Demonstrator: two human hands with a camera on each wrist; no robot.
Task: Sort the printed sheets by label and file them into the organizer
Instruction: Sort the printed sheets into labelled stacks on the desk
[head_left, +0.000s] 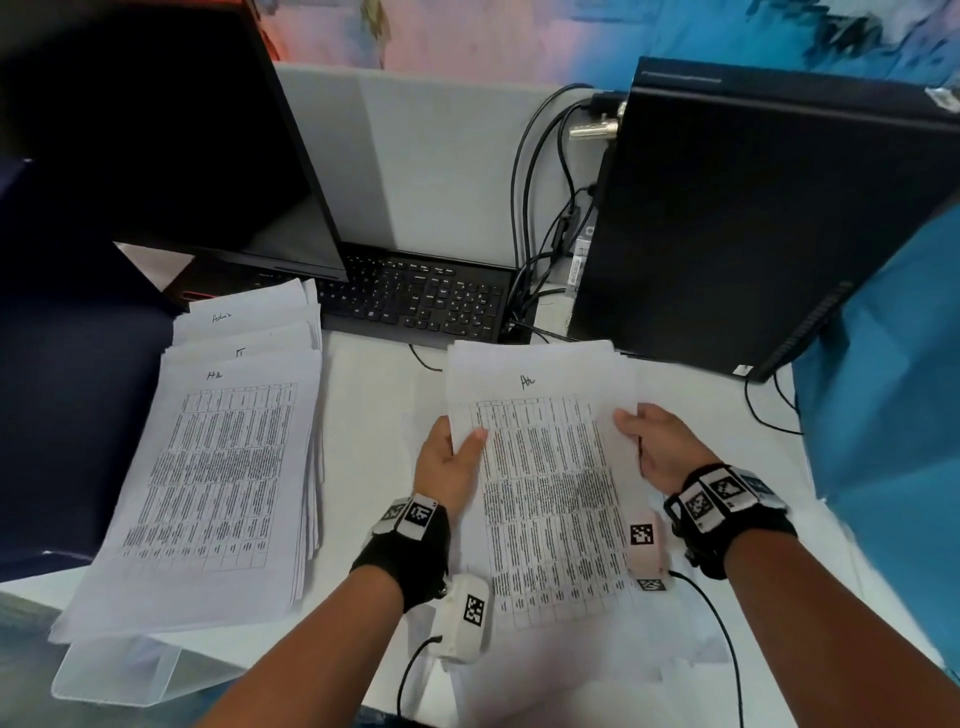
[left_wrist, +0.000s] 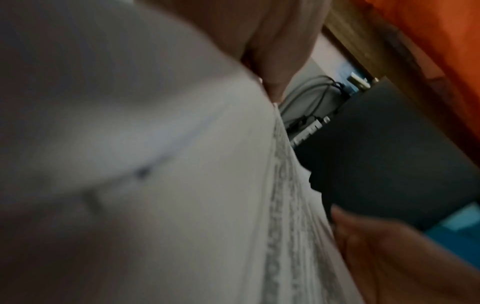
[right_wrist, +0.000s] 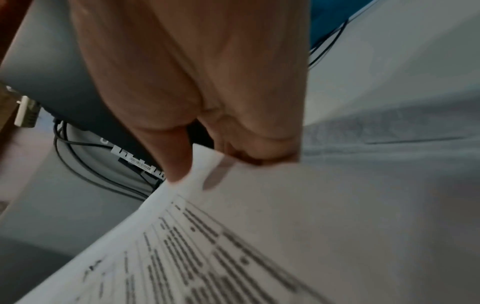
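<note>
The printed sheet (head_left: 545, 488) at centre is thin matt white paper, as are the stacks (head_left: 218, 467) at left. The bench (head_left: 374, 395) looks smooth, pale and matt. The keyboard (head_left: 415, 296) is matt black plastic; the computer case (head_left: 727, 218) at upper right has a dull black finish.

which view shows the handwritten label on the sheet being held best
The head view: the handwritten label sits unobstructed at the top of the white printed sheet held by the left hand and right hand. The right wrist view shows only blurred table print and a scrawl; the left wrist view shows the sheet's blurred surface and edge.
</note>
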